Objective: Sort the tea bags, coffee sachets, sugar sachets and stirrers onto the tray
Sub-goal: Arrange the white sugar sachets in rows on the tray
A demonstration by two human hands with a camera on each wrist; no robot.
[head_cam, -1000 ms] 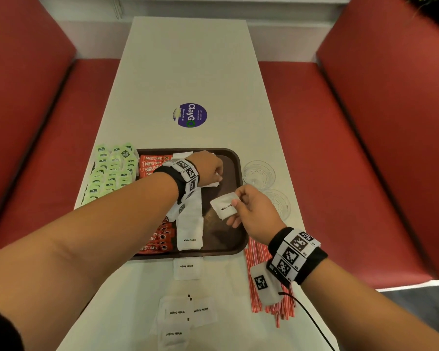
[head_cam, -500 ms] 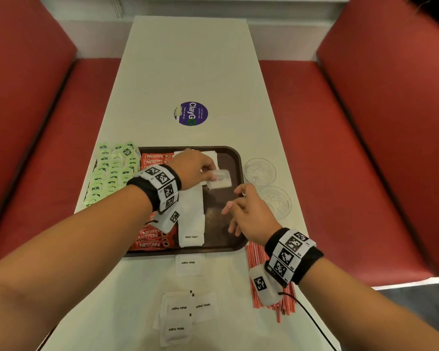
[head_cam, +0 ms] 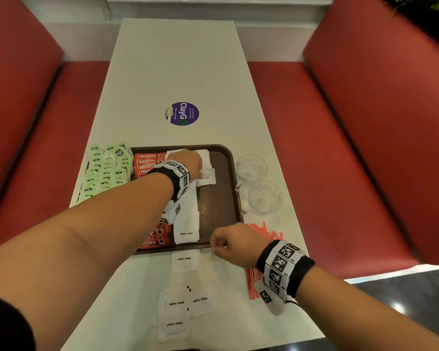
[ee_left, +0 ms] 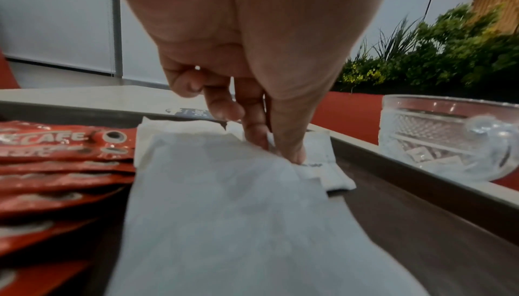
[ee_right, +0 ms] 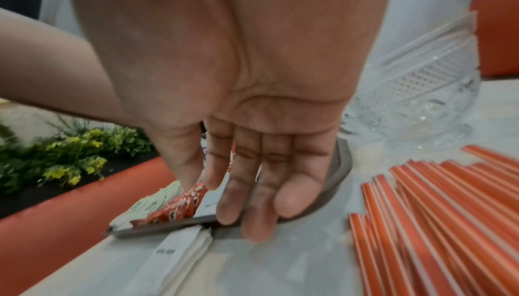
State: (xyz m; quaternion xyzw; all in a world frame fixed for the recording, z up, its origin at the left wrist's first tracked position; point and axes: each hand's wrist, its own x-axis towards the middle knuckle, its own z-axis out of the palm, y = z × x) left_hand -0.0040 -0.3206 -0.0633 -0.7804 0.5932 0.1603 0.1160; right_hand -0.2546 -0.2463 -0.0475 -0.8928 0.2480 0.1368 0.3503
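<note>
Left hand [head_cam: 188, 163]: fingertips pinch a white sugar sachet [head_cam: 206, 177] on the tray [head_cam: 221, 198].
Right hand [head_cam: 232, 243]: fingers loose, holding nothing, above the tray's near edge.
Stirrers [head_cam: 265, 252]: beside the right wrist.

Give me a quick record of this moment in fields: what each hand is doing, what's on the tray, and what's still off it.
left hand: pinches a white sugar sachet at the far end of the sugar row on the tray
right hand: holds nothing, fingers relaxed over the tray's near edge
on tray: coffee sachets, sugar row
off tray: tea bags left of it, loose sugar sachets near the person, stirrers to the right
also on table: two glass cups
</note>
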